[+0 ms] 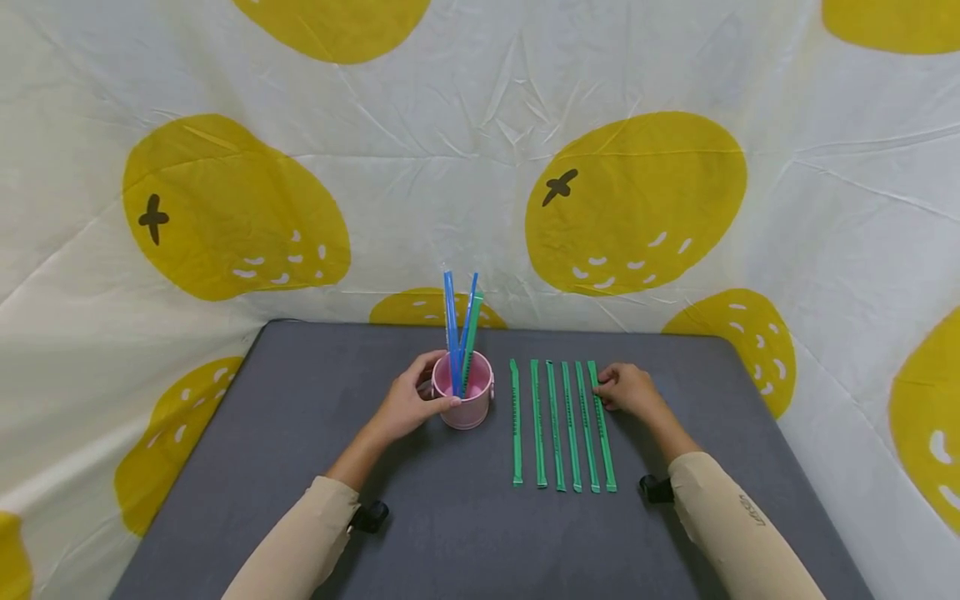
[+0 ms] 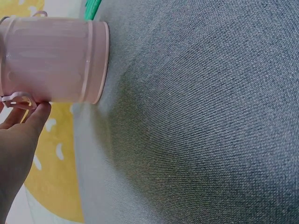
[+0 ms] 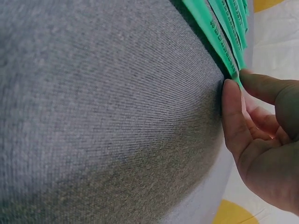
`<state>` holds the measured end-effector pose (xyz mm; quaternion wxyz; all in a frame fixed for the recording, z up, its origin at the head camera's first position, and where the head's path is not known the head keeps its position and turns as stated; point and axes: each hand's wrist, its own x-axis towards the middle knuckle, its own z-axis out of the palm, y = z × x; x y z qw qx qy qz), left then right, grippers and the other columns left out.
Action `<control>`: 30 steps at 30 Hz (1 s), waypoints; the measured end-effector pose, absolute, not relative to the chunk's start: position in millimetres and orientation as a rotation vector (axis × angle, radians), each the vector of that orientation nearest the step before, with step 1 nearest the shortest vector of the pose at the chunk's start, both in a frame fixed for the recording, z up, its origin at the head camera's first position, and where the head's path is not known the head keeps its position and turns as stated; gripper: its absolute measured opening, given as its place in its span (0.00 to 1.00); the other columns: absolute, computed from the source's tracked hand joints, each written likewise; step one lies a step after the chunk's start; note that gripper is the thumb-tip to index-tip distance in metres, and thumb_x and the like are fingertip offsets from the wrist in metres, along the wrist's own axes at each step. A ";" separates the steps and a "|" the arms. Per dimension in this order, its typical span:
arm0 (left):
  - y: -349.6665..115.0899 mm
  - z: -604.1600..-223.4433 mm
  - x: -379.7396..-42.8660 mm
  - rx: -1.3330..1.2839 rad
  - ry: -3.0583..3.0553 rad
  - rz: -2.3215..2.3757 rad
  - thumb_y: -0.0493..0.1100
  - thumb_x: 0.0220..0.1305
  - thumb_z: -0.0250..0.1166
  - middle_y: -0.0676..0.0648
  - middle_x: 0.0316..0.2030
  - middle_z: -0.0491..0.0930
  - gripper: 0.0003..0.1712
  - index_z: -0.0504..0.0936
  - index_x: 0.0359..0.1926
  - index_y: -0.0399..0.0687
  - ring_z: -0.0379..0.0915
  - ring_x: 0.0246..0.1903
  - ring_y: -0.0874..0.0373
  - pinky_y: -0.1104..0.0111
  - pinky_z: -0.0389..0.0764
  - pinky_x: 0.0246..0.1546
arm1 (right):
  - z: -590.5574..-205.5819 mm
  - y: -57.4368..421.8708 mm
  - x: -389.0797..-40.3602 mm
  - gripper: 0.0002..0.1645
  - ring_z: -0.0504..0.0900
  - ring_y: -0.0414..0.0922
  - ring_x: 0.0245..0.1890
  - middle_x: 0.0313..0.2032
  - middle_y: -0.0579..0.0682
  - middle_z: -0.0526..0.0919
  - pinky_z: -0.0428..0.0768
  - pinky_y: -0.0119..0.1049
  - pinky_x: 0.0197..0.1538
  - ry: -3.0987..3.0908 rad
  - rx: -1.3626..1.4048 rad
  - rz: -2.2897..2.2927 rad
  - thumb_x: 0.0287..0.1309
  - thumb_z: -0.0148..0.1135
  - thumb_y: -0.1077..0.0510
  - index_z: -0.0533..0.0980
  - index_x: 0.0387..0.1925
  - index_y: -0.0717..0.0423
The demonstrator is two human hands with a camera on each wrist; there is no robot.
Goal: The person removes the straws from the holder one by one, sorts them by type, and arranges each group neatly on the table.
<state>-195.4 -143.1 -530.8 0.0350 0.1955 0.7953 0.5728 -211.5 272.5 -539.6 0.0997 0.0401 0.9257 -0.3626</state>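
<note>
On the table stands a small pink bucket [image 1: 476, 410] with side lugs, its mouth tipped slightly into view. My left hand [image 1: 407, 402] grips its left side, thumb near the front of the rim; some fingers are hidden behind the bucket. Blue wrapped straws [image 1: 451, 312] and a green one [image 1: 473, 329] stick up from it. To the right, several green wrapped straws lie side by side. My right hand [image 1: 628, 390] pinches the rightmost green straw [image 1: 604, 442] near its far end. In the right wrist view, thumb and a finger meet at that straw's tip [image 3: 210, 32].
A dark grey cloth-covered table [image 1: 300, 433] carries everything. Close behind it hangs a pale curtain [image 1: 450, 200] printed with yellow fruit. The leftmost green straw [image 1: 516, 425] lies between the bucket and the rest of the row.
</note>
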 end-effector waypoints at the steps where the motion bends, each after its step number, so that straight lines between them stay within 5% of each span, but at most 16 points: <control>1: -143.2 -530.8 -195.2 0.601 2.445 1.762 0.46 0.58 0.80 0.42 0.64 0.77 0.45 0.68 0.73 0.54 0.74 0.66 0.43 0.48 0.77 0.65 | -538.6 272.6 -211.4 0.18 0.88 0.46 0.29 0.39 0.61 0.87 0.88 0.41 0.35 2.734 0.125 -1.076 0.67 0.67 0.60 0.78 0.52 0.70; 8: -144.1 -530.6 -194.5 0.585 2.435 1.759 0.46 0.57 0.80 0.43 0.64 0.77 0.45 0.68 0.73 0.56 0.74 0.66 0.45 0.49 0.77 0.66 | -531.9 275.9 -211.4 0.19 0.87 0.47 0.30 0.41 0.63 0.86 0.88 0.40 0.35 2.788 0.059 -1.132 0.69 0.66 0.58 0.78 0.54 0.69; 16: -143.4 -530.2 -195.1 0.586 2.432 1.761 0.47 0.57 0.80 0.43 0.64 0.77 0.45 0.68 0.73 0.57 0.74 0.66 0.46 0.49 0.77 0.66 | -515.2 259.9 -212.9 0.25 0.84 0.58 0.52 0.52 0.62 0.85 0.85 0.48 0.48 2.907 -0.085 -1.241 0.71 0.65 0.50 0.77 0.60 0.61; 24: -144.4 -531.4 -195.4 0.590 2.429 1.771 0.47 0.57 0.80 0.43 0.64 0.77 0.45 0.68 0.73 0.56 0.74 0.66 0.45 0.48 0.77 0.66 | -503.2 218.3 -222.9 0.26 0.85 0.56 0.49 0.52 0.61 0.85 0.84 0.31 0.44 2.813 -0.187 -1.520 0.68 0.69 0.50 0.77 0.61 0.60; 30: -142.9 -531.6 -195.6 0.597 2.429 1.778 0.46 0.57 0.80 0.42 0.64 0.77 0.45 0.68 0.73 0.54 0.75 0.65 0.44 0.49 0.78 0.65 | -498.3 187.0 -228.5 0.25 0.86 0.55 0.49 0.52 0.60 0.86 0.85 0.35 0.47 2.771 -0.279 -1.583 0.67 0.69 0.51 0.78 0.60 0.59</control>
